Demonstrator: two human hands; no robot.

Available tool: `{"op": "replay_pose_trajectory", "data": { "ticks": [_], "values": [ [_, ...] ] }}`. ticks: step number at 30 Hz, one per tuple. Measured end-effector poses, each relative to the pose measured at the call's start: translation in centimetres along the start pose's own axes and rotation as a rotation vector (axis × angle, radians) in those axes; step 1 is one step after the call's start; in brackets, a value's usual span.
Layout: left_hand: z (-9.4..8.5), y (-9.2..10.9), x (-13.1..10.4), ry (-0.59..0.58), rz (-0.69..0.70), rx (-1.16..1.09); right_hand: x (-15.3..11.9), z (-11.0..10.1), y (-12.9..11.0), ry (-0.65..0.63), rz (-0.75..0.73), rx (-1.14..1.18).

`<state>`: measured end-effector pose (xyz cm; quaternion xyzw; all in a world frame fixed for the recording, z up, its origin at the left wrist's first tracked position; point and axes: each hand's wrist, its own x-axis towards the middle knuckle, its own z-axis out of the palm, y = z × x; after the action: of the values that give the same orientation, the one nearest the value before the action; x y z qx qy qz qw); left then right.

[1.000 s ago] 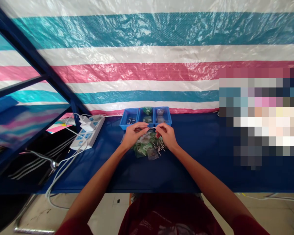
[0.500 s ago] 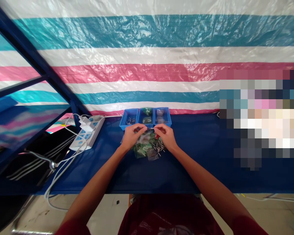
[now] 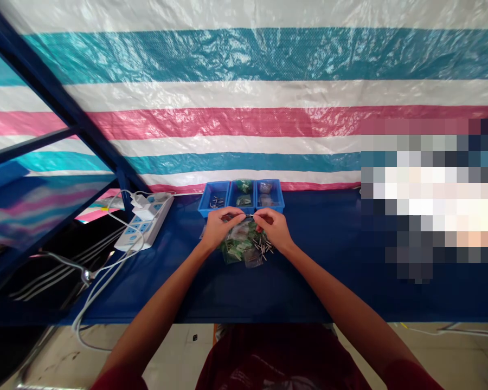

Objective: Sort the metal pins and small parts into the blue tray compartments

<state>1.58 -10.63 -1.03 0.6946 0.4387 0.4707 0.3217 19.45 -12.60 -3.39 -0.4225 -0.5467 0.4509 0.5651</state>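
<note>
My left hand and my right hand meet fingertip to fingertip above a small heap. Pinched between them is a slim metal pin, one end in each hand; its exact shape is too small to make out. Beneath lie small clear and green plastic bags, partly covered by the hands. Loose metal pins are scattered at the heap's right side, under my right hand. Just behind the hands stand three joined blue bins: the left holds a few metal pins, the other two hold bagged pieces.
A white power strip with plugs and looping white cables sits left on the blue table. A blue metal frame slopes at the left. Striped plastic sheeting hangs behind. A blurred-out area covers the right.
My hands have drawn slightly closer together, so less of the pin shows between the fingertips. The heap and bins stay in place.
</note>
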Motion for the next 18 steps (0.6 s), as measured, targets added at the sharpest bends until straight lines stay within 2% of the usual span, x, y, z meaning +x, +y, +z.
{"op": "replay_pose_trajectory", "data": {
  "ticks": [13, 18],
  "values": [
    [0.10, 0.11, -0.12, -0.016, 0.057, -0.034, -0.08, 0.06, -0.09, -0.016, -0.010, -0.015],
    [0.16, 0.40, -0.22, -0.030, 0.034, -0.159, -0.01, 0.06, -0.10, -0.003, 0.010, 0.000]
  ]
}}
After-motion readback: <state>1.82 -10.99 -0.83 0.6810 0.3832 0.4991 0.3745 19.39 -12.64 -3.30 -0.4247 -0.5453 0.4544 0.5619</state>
